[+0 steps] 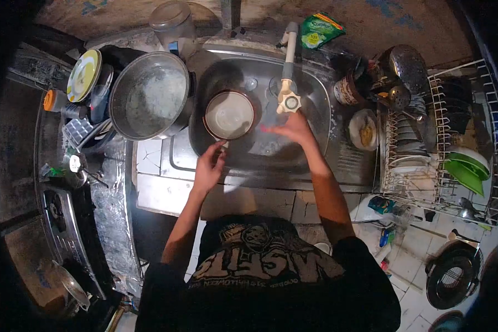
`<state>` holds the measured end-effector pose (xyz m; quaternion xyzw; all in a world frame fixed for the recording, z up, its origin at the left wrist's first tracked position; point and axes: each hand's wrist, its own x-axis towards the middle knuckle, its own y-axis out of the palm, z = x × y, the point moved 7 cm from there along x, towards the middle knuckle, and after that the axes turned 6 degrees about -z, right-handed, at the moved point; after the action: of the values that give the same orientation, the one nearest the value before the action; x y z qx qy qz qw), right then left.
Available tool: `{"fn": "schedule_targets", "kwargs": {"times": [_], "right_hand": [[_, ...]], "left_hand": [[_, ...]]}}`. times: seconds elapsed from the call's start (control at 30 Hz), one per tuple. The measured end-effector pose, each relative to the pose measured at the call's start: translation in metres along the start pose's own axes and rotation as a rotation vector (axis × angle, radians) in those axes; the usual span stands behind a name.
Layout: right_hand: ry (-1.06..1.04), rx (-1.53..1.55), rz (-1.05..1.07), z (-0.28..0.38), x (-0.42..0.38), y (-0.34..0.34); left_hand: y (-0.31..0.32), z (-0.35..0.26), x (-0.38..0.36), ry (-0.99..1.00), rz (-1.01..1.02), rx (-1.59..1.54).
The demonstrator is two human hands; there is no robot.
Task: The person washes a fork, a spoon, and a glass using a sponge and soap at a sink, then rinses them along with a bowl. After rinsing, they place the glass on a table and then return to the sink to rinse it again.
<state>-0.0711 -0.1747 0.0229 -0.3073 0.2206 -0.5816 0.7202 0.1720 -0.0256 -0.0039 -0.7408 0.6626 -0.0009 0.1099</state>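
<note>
A small pan (230,115) with a pale inside and reddish-brown rim is over the left part of the steel sink (315,141). My left hand (209,167) is closed around its short handle at the near side. My right hand (294,131) is just below the star-shaped tap knob (289,102), fingertips right at its lower edge. The fingers of that hand are apart, one stretching left over the basin with a pinkish tip. Behind the knob, the pale tap pipe (289,52) comes from the wall.
A large metal pot (149,97) stands left of the sink, near a yellow-rimmed plate (84,76). A green pouch (320,31) lies behind. To the right are a small dish (363,129), a utensil container (347,90) and a wire dish rack (440,127). A stove (69,238) is at lower left.
</note>
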Motion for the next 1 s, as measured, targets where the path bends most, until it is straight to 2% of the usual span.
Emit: {"fn": "schedule_targets", "kwargs": {"times": [0.1,0.2,0.3,0.4,0.47,0.53,0.6,0.67,0.7,0.73,0.77,0.83,0.87,0.93,0.97,1.0], "right_hand": [[0.020,-0.080,-0.055,0.003,-0.001,-0.002],[-0.010,0.110,-0.013,0.011,0.000,0.001],[-0.031,0.031,-0.002,0.006,0.006,0.008],[-0.048,-0.124,-0.118,0.025,0.002,-0.004],[0.011,0.121,-0.040,0.025,0.002,-0.002],[0.060,0.108,-0.001,0.023,0.001,0.001],[0.104,0.098,0.044,0.019,0.001,0.004],[0.098,0.231,0.118,0.014,0.000,0.006],[0.097,0.228,0.116,0.010,0.001,0.002],[0.281,0.388,0.230,-0.002,-0.003,0.006],[0.466,0.547,0.343,-0.012,-0.010,0.012],[0.510,0.560,0.283,-0.028,-0.014,0.017],[0.556,0.575,0.228,-0.038,-0.019,0.018],[0.547,0.616,0.216,-0.042,-0.028,0.021],[0.532,0.653,0.207,-0.039,-0.029,0.022],[0.536,0.660,0.204,-0.040,-0.031,0.030]], "left_hand": [[0.021,-0.003,0.026,0.069,0.025,0.058],[0.048,-0.004,0.051,0.139,0.068,0.112],[0.070,-0.015,0.074,0.205,0.097,0.094],[0.080,-0.026,0.079,0.252,0.093,0.123],[0.082,-0.030,0.082,0.276,0.075,0.135],[0.088,-0.032,0.084,0.301,0.101,0.254],[0.093,-0.034,0.086,0.322,0.166,0.213],[0.102,-0.024,0.091,0.347,0.239,0.173],[0.111,-0.005,0.096,0.267,0.307,0.034],[0.119,0.013,0.098,0.185,0.377,-0.106],[0.121,0.017,0.101,0.186,0.379,-0.109],[0.136,0.048,0.102,-0.107,0.578,0.063],[0.141,0.051,0.100,-0.107,0.586,0.067],[0.148,0.057,0.097,-0.361,0.470,-0.620],[0.151,0.061,0.101,-0.362,0.472,-0.615],[0.156,0.069,0.102,-0.495,0.469,-0.717]]}}
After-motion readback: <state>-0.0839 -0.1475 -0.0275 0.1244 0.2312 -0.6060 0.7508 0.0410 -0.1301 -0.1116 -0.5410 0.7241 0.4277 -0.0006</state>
